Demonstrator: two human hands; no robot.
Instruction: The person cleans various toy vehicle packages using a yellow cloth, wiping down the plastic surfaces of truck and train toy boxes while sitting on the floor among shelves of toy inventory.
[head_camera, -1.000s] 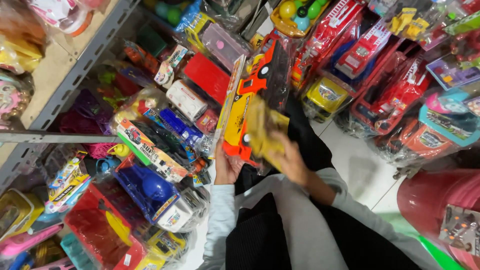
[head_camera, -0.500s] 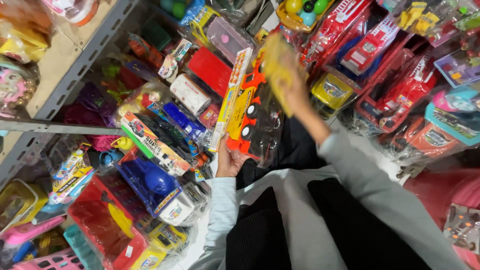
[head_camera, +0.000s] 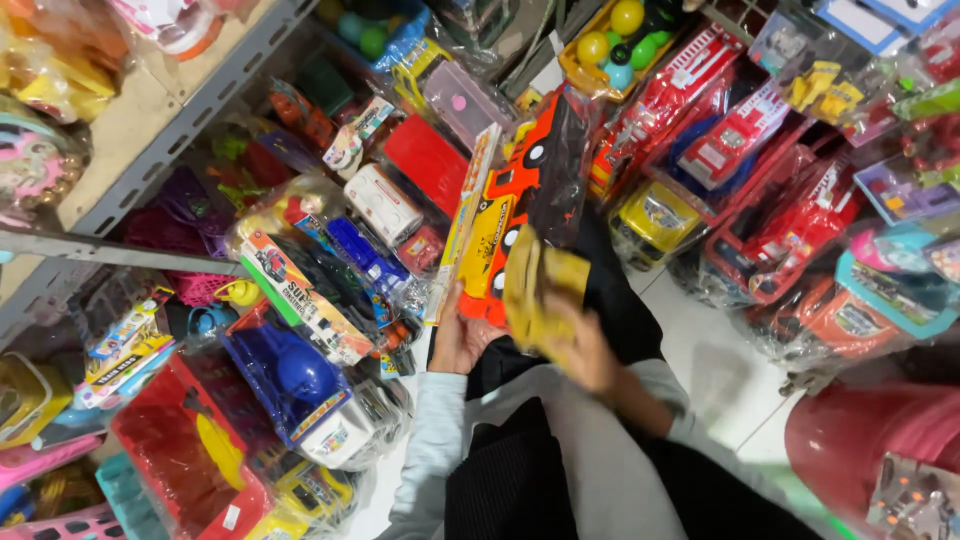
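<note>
the person's left hand (head_camera: 462, 338) is gripping the bottom edge of a long clear-fronted package holding an orange and yellow plastic toy truck (head_camera: 510, 215), fingers closed around the lower corner while the package is leaning upright against the crowded display in front of them. the right hand (head_camera: 578, 345) is closing around a small yellow cardboard-looking piece (head_camera: 540, 285), blurred with motion, and is pressing or wiping it against the lower face of that package. the truck package is sitting between a heap of bagged toys on the left, including a blue plastic truck in a clear bag (head_camera: 300, 385), and a row of red fire engine toys in plastic wrap (head_camera: 700, 110) on the right. to my eye the risk is lying in how tightly everything is stacked: with only one hand steadying the tall package from its bottom, it is likely to tip sideways and nudge the neighbouring bags loose. the yellow piece is looking lightly held, so it could slip down toward the white tiled floor (head_camera: 715, 365).
</note>
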